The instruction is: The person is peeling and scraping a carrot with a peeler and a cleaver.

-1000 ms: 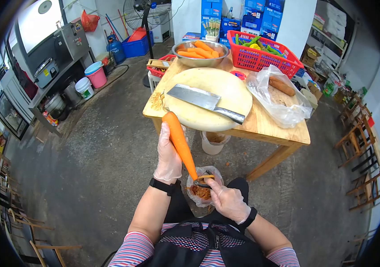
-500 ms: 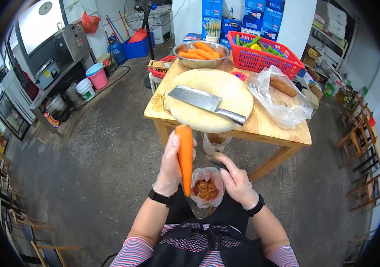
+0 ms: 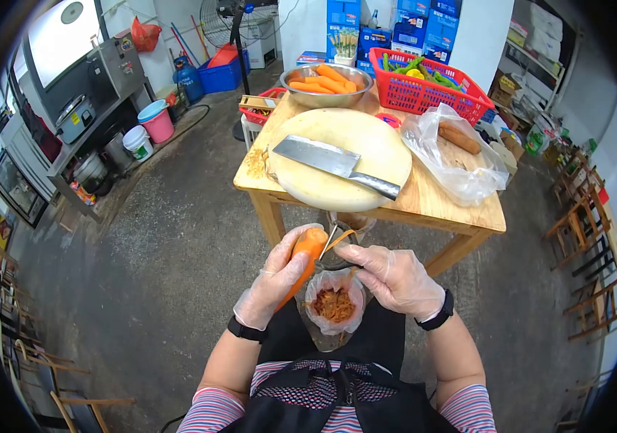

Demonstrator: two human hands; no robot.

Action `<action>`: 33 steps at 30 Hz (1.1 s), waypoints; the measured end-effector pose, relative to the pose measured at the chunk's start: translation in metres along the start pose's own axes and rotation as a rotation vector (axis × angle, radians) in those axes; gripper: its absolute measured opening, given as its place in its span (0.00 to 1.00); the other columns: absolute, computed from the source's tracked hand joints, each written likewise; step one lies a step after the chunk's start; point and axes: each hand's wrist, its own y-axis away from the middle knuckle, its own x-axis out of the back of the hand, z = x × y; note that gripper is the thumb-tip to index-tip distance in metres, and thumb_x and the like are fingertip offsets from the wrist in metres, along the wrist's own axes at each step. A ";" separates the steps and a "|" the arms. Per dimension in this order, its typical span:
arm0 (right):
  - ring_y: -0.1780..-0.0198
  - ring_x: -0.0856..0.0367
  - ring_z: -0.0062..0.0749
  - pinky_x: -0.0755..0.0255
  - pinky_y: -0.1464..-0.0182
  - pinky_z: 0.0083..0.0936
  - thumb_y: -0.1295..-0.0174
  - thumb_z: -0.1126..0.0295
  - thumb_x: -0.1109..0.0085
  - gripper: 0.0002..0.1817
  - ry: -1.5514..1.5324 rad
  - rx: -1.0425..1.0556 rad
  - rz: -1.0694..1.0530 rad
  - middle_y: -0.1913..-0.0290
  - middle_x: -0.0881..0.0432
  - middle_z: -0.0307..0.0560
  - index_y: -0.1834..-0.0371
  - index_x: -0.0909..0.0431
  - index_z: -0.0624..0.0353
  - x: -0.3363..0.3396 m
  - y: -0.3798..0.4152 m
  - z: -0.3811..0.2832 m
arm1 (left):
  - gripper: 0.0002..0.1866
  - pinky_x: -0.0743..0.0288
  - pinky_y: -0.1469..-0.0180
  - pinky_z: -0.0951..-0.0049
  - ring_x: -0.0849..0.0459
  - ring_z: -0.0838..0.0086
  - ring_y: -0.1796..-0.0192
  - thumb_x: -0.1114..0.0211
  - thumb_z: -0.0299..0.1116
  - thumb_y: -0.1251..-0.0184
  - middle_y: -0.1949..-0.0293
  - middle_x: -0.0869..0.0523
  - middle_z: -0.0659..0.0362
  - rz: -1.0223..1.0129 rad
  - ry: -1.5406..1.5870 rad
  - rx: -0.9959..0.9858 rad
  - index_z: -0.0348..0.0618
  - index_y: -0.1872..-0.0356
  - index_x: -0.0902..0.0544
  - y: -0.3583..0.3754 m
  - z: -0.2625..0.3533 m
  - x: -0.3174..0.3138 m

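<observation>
- Head view: left hand [image 3: 274, 285] curled around carrot [image 3: 305, 254], thick end up, over peel bag [image 3: 333, 304] to catch shavings.
- Right hand [image 3: 395, 278] pinching peeler [image 3: 332, 239] against carrot top.
- Cleaver [image 3: 331, 164] flat on cutting board [image 3: 341, 157] near table [image 3: 460, 214] front edge.

Both gloved hands raised close together, left hand [image 3: 277, 280] fingers curled, right hand [image 3: 395, 278] pinching.

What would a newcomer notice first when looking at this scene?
At bottom centre, the gloved left hand grips a bright orange carrot while the right hand works a peeler at its top, above a bag of peelings. Behind, a cleaver lies on the round cutting board.
</observation>
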 end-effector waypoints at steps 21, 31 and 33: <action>0.68 0.14 0.42 0.20 0.64 0.33 0.37 0.72 0.42 0.25 -0.099 0.031 -0.025 0.67 0.16 0.45 0.34 0.25 0.46 0.001 0.001 -0.003 | 0.36 0.33 0.34 0.70 0.24 0.70 0.39 0.34 0.51 0.35 0.42 0.22 0.55 -0.183 0.269 0.255 0.36 0.33 0.30 0.011 0.023 0.016; 0.78 0.21 0.40 0.26 0.76 0.34 0.41 0.69 0.42 0.26 0.218 0.078 -0.120 0.76 0.25 0.43 0.36 0.24 0.42 0.001 -0.006 0.000 | 0.40 0.23 0.49 0.75 0.20 0.74 0.49 0.31 0.57 0.39 0.49 0.20 0.57 -0.025 0.272 0.280 0.38 0.35 0.29 0.014 0.018 0.008; 0.77 0.21 0.40 0.26 0.76 0.34 0.41 0.69 0.43 0.25 0.226 0.079 -0.118 0.76 0.26 0.43 0.38 0.24 0.41 -0.001 -0.001 0.009 | 0.39 0.24 0.54 0.77 0.20 0.75 0.56 0.31 0.57 0.39 0.52 0.20 0.58 0.009 0.286 0.356 0.37 0.36 0.29 0.016 0.016 0.006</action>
